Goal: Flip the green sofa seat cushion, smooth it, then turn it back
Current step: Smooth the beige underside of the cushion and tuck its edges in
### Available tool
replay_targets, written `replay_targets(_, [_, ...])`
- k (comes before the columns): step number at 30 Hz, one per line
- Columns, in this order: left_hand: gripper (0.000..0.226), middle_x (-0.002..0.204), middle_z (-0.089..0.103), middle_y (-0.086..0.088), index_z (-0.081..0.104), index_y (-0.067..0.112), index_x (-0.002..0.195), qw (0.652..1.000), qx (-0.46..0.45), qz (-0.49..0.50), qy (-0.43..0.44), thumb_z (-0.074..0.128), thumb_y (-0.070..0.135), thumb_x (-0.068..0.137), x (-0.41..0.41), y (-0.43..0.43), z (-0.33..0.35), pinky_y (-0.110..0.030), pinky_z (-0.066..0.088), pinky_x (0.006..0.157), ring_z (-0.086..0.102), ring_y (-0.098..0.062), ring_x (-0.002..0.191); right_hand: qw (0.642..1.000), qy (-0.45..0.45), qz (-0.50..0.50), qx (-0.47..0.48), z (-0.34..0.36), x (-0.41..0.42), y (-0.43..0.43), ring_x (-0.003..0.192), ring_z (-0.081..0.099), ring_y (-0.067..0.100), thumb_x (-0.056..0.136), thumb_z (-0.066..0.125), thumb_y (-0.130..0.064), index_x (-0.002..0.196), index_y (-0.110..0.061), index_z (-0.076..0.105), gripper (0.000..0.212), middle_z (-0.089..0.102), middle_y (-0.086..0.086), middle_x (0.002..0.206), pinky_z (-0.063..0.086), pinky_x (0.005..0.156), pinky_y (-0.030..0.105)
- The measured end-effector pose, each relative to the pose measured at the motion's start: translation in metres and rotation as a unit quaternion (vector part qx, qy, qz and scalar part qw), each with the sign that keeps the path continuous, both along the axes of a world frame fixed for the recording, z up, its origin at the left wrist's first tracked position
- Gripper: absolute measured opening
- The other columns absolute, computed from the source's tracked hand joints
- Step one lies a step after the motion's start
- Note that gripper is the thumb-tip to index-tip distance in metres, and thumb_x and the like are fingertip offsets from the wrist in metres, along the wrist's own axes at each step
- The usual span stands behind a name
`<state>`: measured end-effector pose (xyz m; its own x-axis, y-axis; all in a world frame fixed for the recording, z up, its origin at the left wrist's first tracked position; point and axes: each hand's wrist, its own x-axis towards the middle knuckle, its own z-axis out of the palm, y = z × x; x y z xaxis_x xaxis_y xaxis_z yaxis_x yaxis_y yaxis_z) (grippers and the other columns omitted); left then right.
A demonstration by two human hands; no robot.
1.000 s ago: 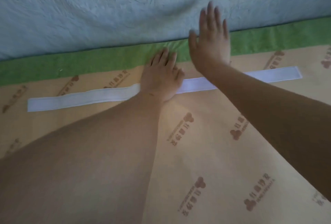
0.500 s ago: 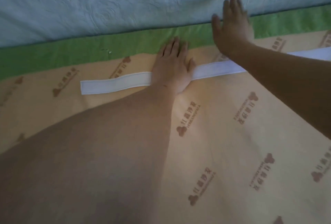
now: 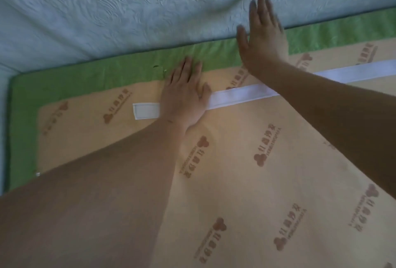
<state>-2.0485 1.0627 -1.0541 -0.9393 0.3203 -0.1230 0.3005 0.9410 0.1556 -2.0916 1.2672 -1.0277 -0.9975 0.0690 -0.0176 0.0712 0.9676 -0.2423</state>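
In the head view, the green seat cushion (image 3: 235, 182), laid underside up against pale quilted fabric (image 3: 107, 10) and cut off at right and below, is pressed by the flat, empty left hand (image 3: 184, 94) and right hand (image 3: 263, 36), set apart, with the white strip (image 3: 235, 96) partly hidden beneath them.

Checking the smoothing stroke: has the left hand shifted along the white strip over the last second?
Yes. The left hand has slid leftward along the white strip, ending much nearer the strip's left end, palm flat on the cushion.
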Motion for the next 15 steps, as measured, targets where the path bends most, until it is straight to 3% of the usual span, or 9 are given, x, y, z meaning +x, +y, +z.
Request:
replay_targets(4, [0.069,0.163,0.025,-0.01,0.03,0.014,0.155,1.0,0.009,-0.006,0.029,0.016,0.044,0.095,0.007,-0.032,0.001,-0.037,0.012,0.124,0.021,-0.022,0.151,0.994,-0.081,0.075,0.014,-0.011,0.003,-0.026,0.154,0.003,0.018,0.104,0.022,-0.042,0.159,-0.011,0.008,0.065,0.002,0.005,0.167,0.005,0.124,0.038])
replay_targets(8, [0.069,0.162,0.026,-0.01,0.029,0.015,0.155,0.999,0.013,0.0,0.032,0.015,0.044,0.095,0.005,-0.038,-0.001,-0.037,0.01,0.125,0.02,-0.022,0.151,1.0,0.025,-0.002,-0.014,-0.001,-0.003,-0.051,0.154,0.004,0.019,0.105,0.021,-0.04,0.159,-0.011,0.011,0.062,0.004,0.005,0.167,0.006,0.125,0.036])
replay_targets(10, [0.069,0.163,0.023,-0.01,0.029,0.015,0.155,1.0,0.005,0.001,0.03,0.014,0.045,0.095,0.008,-0.036,-0.002,-0.039,0.009,0.125,0.016,-0.022,0.152,0.997,-0.037,0.067,0.006,-0.008,0.001,-0.062,0.154,0.004,0.018,0.104,0.023,-0.04,0.159,-0.013,0.011,0.063,0.006,0.004,0.167,0.006,0.124,0.037])
replay_targets(12, [0.068,0.163,0.025,-0.011,0.031,0.016,0.155,0.999,-0.007,0.006,0.038,0.014,0.045,0.096,0.007,-0.041,-0.003,-0.041,0.01,0.125,0.017,-0.024,0.152,0.995,-0.085,0.054,-0.028,-0.004,-0.009,-0.069,0.154,0.005,0.019,0.104,0.025,-0.04,0.159,-0.012,0.015,0.062,0.008,0.005,0.167,0.007,0.124,0.037])
replay_targets(15, [0.067,0.164,0.021,-0.01,0.026,0.017,0.157,0.999,-0.011,0.01,0.038,0.012,0.045,0.098,0.003,-0.051,-0.005,-0.042,0.01,0.124,0.013,-0.023,0.153,0.999,0.011,-0.004,-0.046,0.01,-0.012,-0.098,0.154,0.004,0.019,0.105,0.021,-0.041,0.159,-0.011,0.013,0.062,0.009,0.004,0.167,0.008,0.125,0.036])
